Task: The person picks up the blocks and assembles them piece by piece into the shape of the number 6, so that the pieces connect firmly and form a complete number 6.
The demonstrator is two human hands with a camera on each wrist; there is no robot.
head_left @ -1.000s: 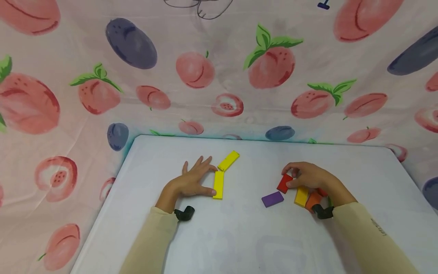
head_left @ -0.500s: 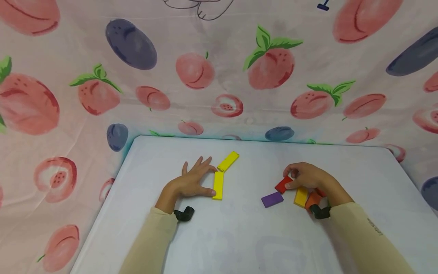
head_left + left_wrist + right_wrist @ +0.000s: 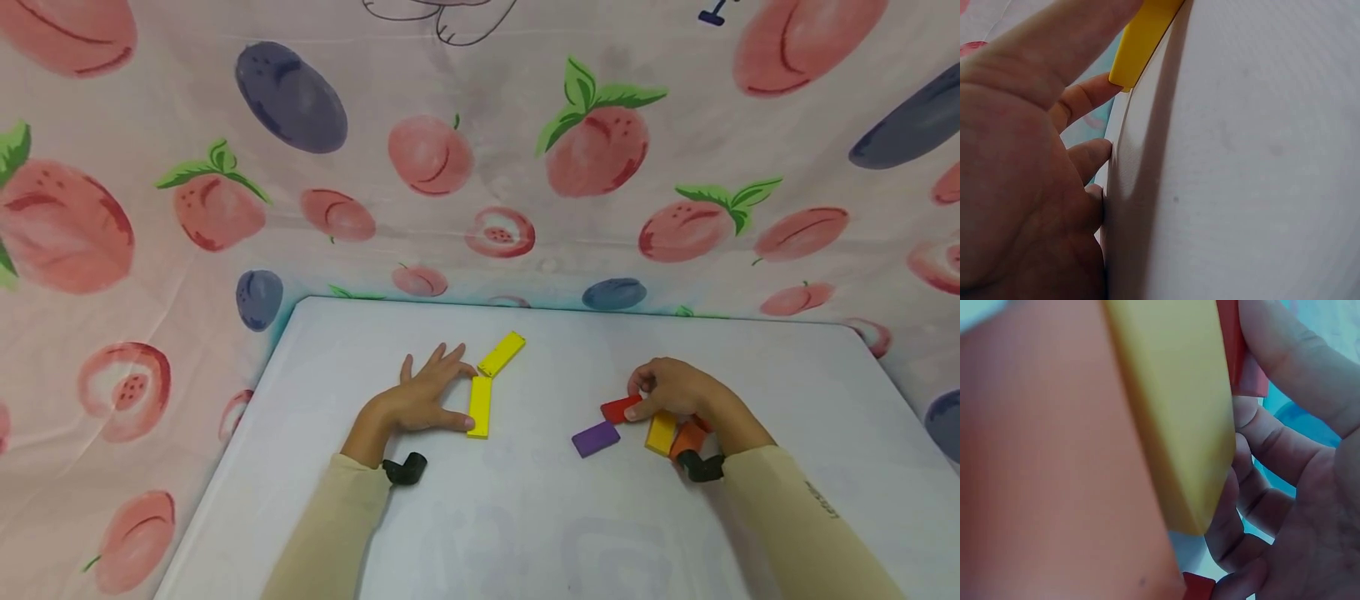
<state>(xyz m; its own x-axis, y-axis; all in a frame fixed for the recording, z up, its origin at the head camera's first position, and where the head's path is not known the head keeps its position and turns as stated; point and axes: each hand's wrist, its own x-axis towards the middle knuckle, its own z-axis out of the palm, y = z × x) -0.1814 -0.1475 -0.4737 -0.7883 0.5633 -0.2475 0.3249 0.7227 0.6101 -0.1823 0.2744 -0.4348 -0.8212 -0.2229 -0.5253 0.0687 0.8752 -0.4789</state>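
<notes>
In the head view my left hand [image 3: 420,402] holds a long yellow block [image 3: 480,407] lengthwise, thumb at its near end and index finger at its far end; the other fingers are spread. A second yellow block [image 3: 502,353] lies slanted, its lower end by the first one's far end. My right hand [image 3: 681,389] pinches a red block [image 3: 618,410] between thumb and fingers. A purple block [image 3: 596,439] lies just nearer and left of it. Under the right palm are a darker yellow block [image 3: 661,433], an orange block [image 3: 687,439] and another red piece [image 3: 1199,587], partly hidden.
Everything lies on a white table [image 3: 525,517]. A fruit-printed cloth [image 3: 360,267] hangs behind its far edge and along the left side. Each wrist carries a small black camera mount, like the left mount [image 3: 405,468].
The red block in my right hand has turned to lie flatter, nearly crosswise, its left end moving slightly leftward. My left hand and the yellow blocks stay in place.
</notes>
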